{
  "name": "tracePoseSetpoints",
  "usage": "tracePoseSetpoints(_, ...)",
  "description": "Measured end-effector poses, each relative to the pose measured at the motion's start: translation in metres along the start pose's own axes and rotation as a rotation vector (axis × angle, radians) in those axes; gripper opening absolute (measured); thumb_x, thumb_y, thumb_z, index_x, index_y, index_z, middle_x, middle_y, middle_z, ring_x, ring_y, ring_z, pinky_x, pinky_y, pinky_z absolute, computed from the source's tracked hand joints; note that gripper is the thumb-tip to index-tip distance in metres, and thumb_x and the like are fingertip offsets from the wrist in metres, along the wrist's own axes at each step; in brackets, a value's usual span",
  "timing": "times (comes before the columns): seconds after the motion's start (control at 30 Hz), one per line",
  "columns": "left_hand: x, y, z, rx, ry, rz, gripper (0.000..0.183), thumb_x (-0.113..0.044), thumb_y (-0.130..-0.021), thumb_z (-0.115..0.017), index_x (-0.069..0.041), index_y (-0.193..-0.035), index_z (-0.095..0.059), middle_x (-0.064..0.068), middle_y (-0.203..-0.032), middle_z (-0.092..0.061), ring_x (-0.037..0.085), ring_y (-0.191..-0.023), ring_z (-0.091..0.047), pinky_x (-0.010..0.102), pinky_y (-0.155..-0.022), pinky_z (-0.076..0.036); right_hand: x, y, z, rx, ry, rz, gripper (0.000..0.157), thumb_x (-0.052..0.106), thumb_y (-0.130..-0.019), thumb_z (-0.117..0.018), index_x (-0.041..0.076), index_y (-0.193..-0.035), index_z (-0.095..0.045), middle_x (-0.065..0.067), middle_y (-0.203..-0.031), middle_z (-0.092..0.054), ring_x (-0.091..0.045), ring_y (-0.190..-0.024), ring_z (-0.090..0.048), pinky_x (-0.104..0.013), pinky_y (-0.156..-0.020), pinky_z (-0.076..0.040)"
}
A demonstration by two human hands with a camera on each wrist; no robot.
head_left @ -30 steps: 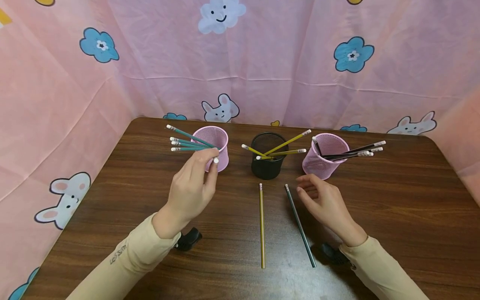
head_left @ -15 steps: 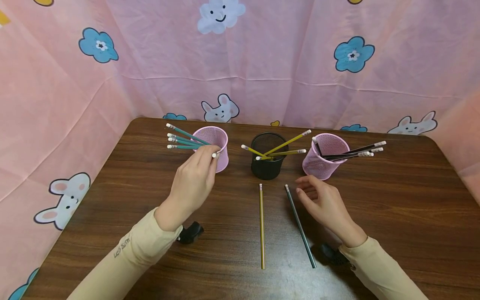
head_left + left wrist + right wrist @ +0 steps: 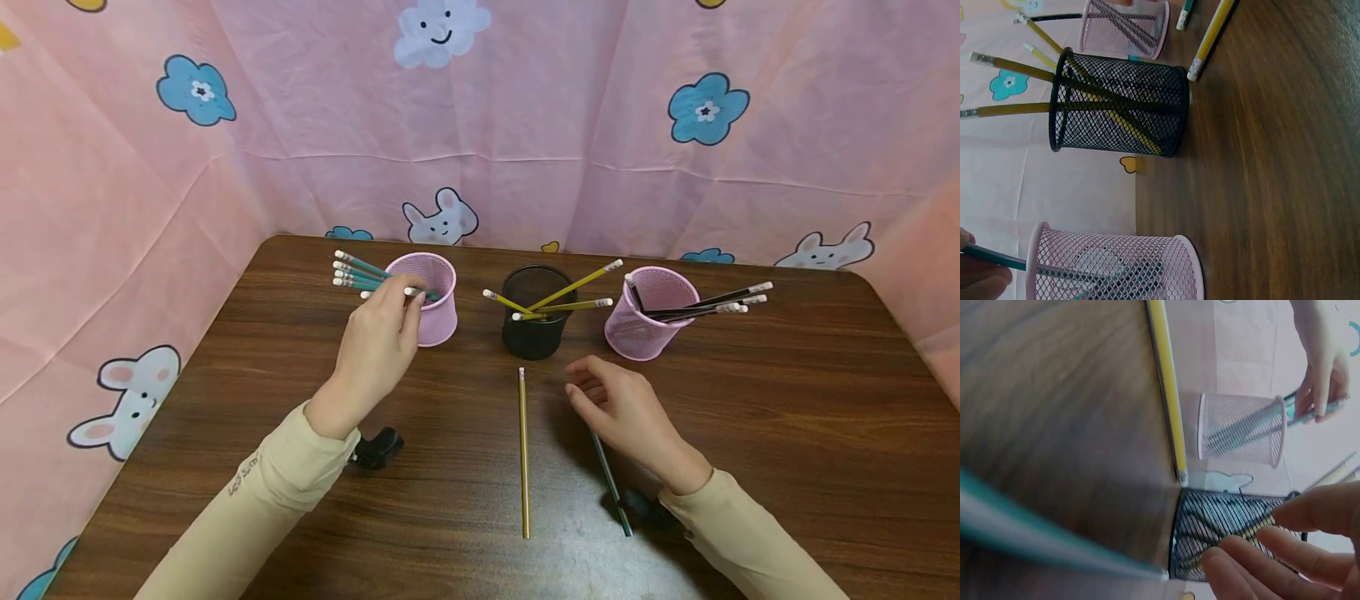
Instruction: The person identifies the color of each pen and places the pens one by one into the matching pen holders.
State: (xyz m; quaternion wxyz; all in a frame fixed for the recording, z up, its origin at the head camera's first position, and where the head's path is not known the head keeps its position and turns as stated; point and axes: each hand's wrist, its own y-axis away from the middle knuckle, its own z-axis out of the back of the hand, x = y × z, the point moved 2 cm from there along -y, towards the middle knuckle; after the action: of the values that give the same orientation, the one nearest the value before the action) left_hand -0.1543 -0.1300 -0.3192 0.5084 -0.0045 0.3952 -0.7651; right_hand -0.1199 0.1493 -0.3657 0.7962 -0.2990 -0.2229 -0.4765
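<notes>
My left hand (image 3: 377,350) pinches a teal pencil (image 3: 997,257) near its white eraser end. Its lower part is inside the left pink mesh cup (image 3: 438,321), where several other teal pencils (image 3: 365,267) lean out over the left rim. My right hand (image 3: 626,412) hovers, fingers loosely bent and holding nothing, over a dark green pencil (image 3: 609,475) lying on the table. The hand hides that pencil's eraser end in the head view. Left of it lies a yellow pencil (image 3: 524,454) with its eraser pointing away from me.
A black mesh cup (image 3: 533,337) with several yellow pencils (image 3: 573,286) stands at the middle back. To its right, another pink mesh cup (image 3: 637,333) holds several black pencils (image 3: 708,304). A patterned pink cloth (image 3: 540,108) hangs behind the brown wooden table (image 3: 810,400).
My left hand has shifted slightly left and away from me, and its pencil now reaches into the pink cup. My right hand has moved left, over the dark green pencil.
</notes>
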Motion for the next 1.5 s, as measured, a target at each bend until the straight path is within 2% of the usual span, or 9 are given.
tracePoseSetpoints(0.13, 0.002, -0.002, -0.001, 0.023, -0.001, 0.022, 0.016, -0.006, -0.095, -0.054, 0.003, -0.107, -0.058, 0.019, -0.099, -0.066, 0.035, -0.083, -0.066, 0.047, -0.068, -0.051, 0.002, -0.001, -0.008, 0.039, 0.05, 0.018, 0.014, 0.006, -0.087, -0.064, 0.002, -0.1, -0.065, -0.004, -0.088, -0.071, -0.015, -0.076, -0.068, -0.032, -0.066, -0.055)
tracePoseSetpoints(0.3, 0.007, -0.005, 0.0, 0.054, -0.005, 0.052, 0.015, -0.009, -0.096, -0.054, 0.0, -0.107, -0.06, 0.017, -0.097, -0.067, 0.033, -0.082, -0.065, 0.048, -0.066, -0.049, 0.005, -0.003, -0.014, 0.079, 0.097, -0.003, 0.016, 0.01, -0.085, -0.067, 0.004, -0.1, -0.066, -0.002, -0.086, -0.071, -0.013, -0.075, -0.068, -0.03, -0.064, -0.054)
tracePoseSetpoints(0.5, 0.014, -0.008, -0.001, 0.103, 0.05, 0.12, 0.016, -0.008, -0.096, -0.054, 0.0, -0.108, -0.061, 0.016, -0.089, -0.065, 0.027, -0.07, -0.057, 0.041, -0.061, -0.045, 0.009, -0.006, -0.022, 0.136, 0.139, -0.029, 0.019, 0.014, -0.084, -0.069, 0.004, -0.099, -0.066, 0.0, -0.079, -0.07, -0.012, -0.072, -0.067, -0.029, -0.066, -0.052)
tracePoseSetpoints(0.67, 0.015, -0.007, -0.001, 0.109, 0.07, 0.13, 0.017, -0.008, -0.095, -0.054, 0.0, -0.108, -0.061, 0.014, -0.085, -0.064, 0.025, -0.069, -0.055, 0.037, -0.062, -0.042, 0.011, -0.008, -0.028, 0.14, 0.159, -0.06, 0.019, 0.017, -0.082, -0.072, 0.006, -0.096, -0.067, 0.001, -0.076, -0.069, -0.011, -0.07, -0.066, -0.029, -0.064, -0.05)
tracePoseSetpoints(0.8, 0.014, -0.003, 0.0, 0.09, 0.065, 0.131, 0.018, -0.008, -0.094, -0.056, 0.001, -0.108, -0.062, 0.014, -0.086, -0.064, 0.024, -0.07, -0.053, 0.036, -0.062, -0.041, 0.013, -0.009, -0.032, 0.132, 0.191, -0.083, 0.02, 0.022, -0.08, -0.074, 0.008, -0.092, -0.067, 0.002, -0.074, -0.065, -0.01, -0.065, -0.06, -0.028, -0.06, -0.046)
tracePoseSetpoints(0.9, 0.013, 0.002, 0.002, 0.056, 0.034, 0.129, 0.018, -0.009, -0.092, -0.059, 0.002, -0.105, -0.064, 0.015, -0.09, -0.067, 0.027, -0.077, -0.056, 0.039, -0.066, -0.043, 0.014, -0.011, -0.035, 0.136, 0.212, -0.099, 0.022, 0.025, -0.079, -0.076, 0.008, -0.09, -0.066, 0.001, -0.071, -0.061, -0.009, -0.062, -0.055, -0.029, -0.058, -0.043)
tracePoseSetpoints(1.0, 0.013, 0.006, 0.004, 0.028, 0.017, 0.128, 0.017, -0.008, -0.089, -0.063, 0.001, -0.102, -0.065, 0.015, -0.094, -0.069, 0.029, -0.084, -0.058, 0.041, -0.071, -0.044, 0.014, -0.012, -0.036, 0.142, 0.229, -0.108, 0.024, 0.025, -0.078, -0.077, 0.007, -0.089, -0.065, 0.0, -0.069, -0.06, -0.011, -0.06, -0.053, -0.03, -0.056, -0.042)
tracePoseSetpoints(1.27, 0.013, 0.015, 0.006, -0.007, 0.011, 0.14, 0.016, -0.005, -0.084, -0.066, -0.001, -0.099, -0.066, 0.015, -0.096, -0.069, 0.031, -0.09, -0.06, 0.043, -0.075, -0.046, 0.018, -0.017, -0.04, 0.163, 0.23, -0.138, 0.026, 0.026, -0.079, -0.077, 0.004, -0.084, -0.063, 0.0, -0.063, -0.056, -0.013, -0.057, -0.051, -0.03, -0.054, -0.041)
tracePoseSetpoints(1.5, 0.009, 0.024, 0.004, 0.004, -0.055, 0.165, 0.008, -0.011, -0.083, -0.068, -0.005, -0.087, -0.064, 0.011, -0.083, -0.067, 0.027, -0.076, -0.057, 0.044, -0.06, -0.045, 0.024, -0.019, -0.05, 0.192, 0.249, -0.159, 0.03, 0.025, -0.075, -0.08, 0.006, -0.08, -0.057, 0.0, -0.06, -0.053, -0.016, -0.055, -0.049, -0.033, -0.052, -0.039)
